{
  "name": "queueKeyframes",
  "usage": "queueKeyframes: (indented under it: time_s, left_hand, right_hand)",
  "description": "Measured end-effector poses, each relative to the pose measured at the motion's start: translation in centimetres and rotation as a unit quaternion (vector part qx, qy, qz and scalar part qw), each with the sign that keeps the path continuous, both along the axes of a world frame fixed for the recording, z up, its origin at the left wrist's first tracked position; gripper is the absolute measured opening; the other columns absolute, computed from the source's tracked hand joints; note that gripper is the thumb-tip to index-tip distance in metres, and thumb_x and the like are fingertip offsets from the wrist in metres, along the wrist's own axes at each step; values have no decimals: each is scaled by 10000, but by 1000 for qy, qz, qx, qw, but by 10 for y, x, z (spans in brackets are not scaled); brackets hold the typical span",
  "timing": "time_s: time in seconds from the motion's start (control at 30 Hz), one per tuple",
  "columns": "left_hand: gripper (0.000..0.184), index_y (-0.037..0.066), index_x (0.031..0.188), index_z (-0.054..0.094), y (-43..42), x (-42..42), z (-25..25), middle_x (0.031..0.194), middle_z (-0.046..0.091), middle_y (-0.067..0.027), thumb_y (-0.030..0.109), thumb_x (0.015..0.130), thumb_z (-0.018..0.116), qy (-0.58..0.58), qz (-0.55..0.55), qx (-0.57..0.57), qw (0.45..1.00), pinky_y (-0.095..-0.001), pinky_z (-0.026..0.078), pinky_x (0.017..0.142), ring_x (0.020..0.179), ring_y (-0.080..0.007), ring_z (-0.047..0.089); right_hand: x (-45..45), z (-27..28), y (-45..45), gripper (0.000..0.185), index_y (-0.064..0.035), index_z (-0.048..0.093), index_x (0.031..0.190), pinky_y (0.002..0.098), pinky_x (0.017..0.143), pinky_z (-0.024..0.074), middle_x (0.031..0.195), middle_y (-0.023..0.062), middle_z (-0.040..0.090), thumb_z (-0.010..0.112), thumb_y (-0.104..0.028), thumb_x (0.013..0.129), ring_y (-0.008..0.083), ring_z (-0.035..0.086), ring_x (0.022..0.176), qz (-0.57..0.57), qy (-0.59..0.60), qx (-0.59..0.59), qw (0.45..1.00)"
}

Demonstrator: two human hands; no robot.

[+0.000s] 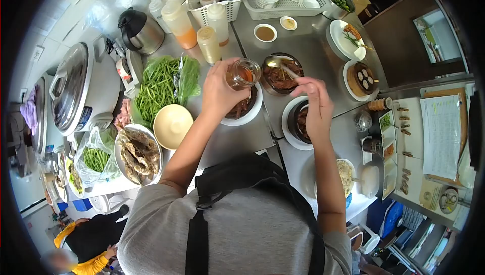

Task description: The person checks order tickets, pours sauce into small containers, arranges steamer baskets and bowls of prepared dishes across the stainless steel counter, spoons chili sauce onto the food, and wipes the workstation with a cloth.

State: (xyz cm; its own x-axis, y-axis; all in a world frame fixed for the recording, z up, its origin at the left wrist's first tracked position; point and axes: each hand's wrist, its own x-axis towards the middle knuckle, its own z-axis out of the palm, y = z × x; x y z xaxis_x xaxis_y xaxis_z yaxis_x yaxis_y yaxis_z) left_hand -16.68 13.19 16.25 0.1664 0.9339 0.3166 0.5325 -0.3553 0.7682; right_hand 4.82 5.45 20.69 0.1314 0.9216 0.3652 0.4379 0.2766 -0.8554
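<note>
My left hand (218, 89) is wrapped round a glass jar (247, 74) of amber liquid, tilted above a dark bowl of meat (241, 109). That bowl sits on a white plate (258, 108), partly hidden by the hand. A metal spoon (276, 63) is pinched in my right hand (318, 105), its bowl end over a second dark bowl of sauced meat (281, 79). Below my right hand, a third dark bowl (301, 123) stands on a white plate (290, 136).
Squeeze bottles (208, 45), green beans (159, 85), a cream bowl (173, 126) and dried fish (137, 156) lie left. Sauce dishes (265, 33) and a crockery basket (283, 9) stand behind. A bamboo steamer (362, 78) is right. Another person (96, 239) is at lower left.
</note>
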Motion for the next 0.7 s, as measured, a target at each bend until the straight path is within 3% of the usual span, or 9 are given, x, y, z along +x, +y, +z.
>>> queueKeyframes:
  time_s: [0.17,0.2,0.3,0.33,0.47,0.57,0.7]
  left_hand:
    - [610,60,1119,601,-16,-15,7,969,617,-125,105,538,784,-15,-39,26,999,-408,476,853,936,-334,580]
    - [613,61,1119,602,-19,-19,9,968,617,-125,103,534,782,-14,-49,27,998,-408,475,852,932,-340,577]
    - [612,56,1114,604,-25,-31,9,968,617,-128,99,528,778,1,-45,26,999,-408,474,851,932,-348,570]
    - [608,35,1115,618,-28,-36,11,1002,644,-130,105,538,799,22,-35,21,999,-378,491,863,951,-308,610]
    - [603,48,1118,608,-35,-55,8,984,620,-135,104,542,778,5,-16,-4,1000,-406,470,876,951,-342,574]
    - [613,38,1130,610,-37,-71,0,992,628,-138,99,548,792,7,1,-9,1000,-386,479,878,952,-311,594]
    - [645,19,1151,612,-40,-89,-8,1016,644,-137,88,546,824,18,32,-8,999,-349,495,863,927,-265,625]
  right_hand:
    - [-43,15,17,246,-25,647,1016,315,779,438,729,47,596,437,-153,1000,151,552,759,155,-158,-73,973]
    - [-49,5,21,250,-25,642,1026,303,712,435,698,28,554,445,-177,1000,131,530,708,162,-138,-102,972]
    - [-55,-1,20,265,-16,640,1038,276,680,433,696,8,534,451,-199,1000,111,521,694,156,83,-227,958]
    - [-55,-5,19,303,7,628,1056,259,682,427,707,-1,520,452,-236,1007,102,515,702,164,154,-227,948]
    - [-53,-16,11,339,9,614,1099,251,720,437,752,21,560,440,-272,1024,111,534,722,106,338,-245,903]
    - [-51,-22,6,343,10,606,1116,260,753,433,766,22,562,438,-274,1024,112,535,749,87,391,-230,887]
    - [-51,-28,-3,342,-4,618,1104,282,774,439,768,16,568,433,-281,1026,112,538,757,87,314,-206,923]
